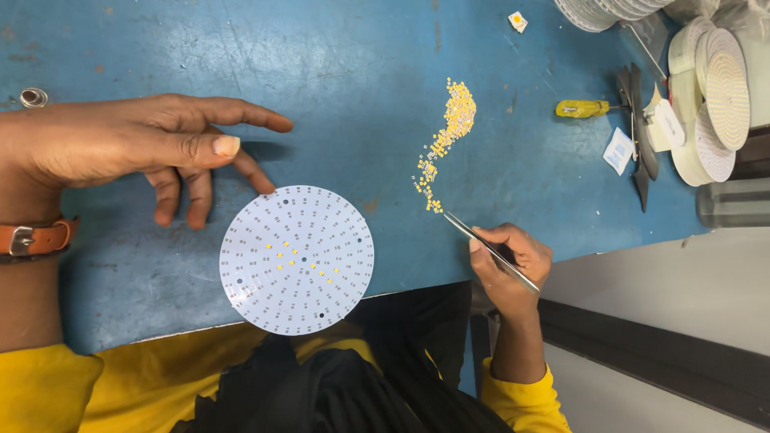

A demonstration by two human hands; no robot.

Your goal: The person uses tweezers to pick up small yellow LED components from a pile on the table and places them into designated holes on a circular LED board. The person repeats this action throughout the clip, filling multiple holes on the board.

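Two hands in frame, both mine. Right hand, lower right of centre, has its grip pinched shut on the tweezers. Tweezers' long axis runs diagonally, butt end lower right past my palm, tips upper left. Tips sit right at the bottom end of the chip trail, touching or just short of it; can't tell if a chip is already between them, too small.

Trail of small yellow-white LED chips lies up and slightly left of the right-hand grip, long axis roughly vertical in frame, curving, dense at the top and thinning toward the tweezers. Dozens, too many and too small to count.

One round white LED board lies flat on the blue worktop, lower centre of frame, left of the right hand, its near edge hanging just over the worktop edge. About a dozen chips sit near its centre; the remaining pads look bare.

Left hand, upper left, holds nothing: grip open, fingers spread and curled down, fingertips on or just above the worktop, index tip just beside the board's upper-left rim. Left hand is nearer the board; right hand is nearer the chips.

Upper right of frame: one yellow-handled screwdriver, stacks of round boards, and one stray chip square.
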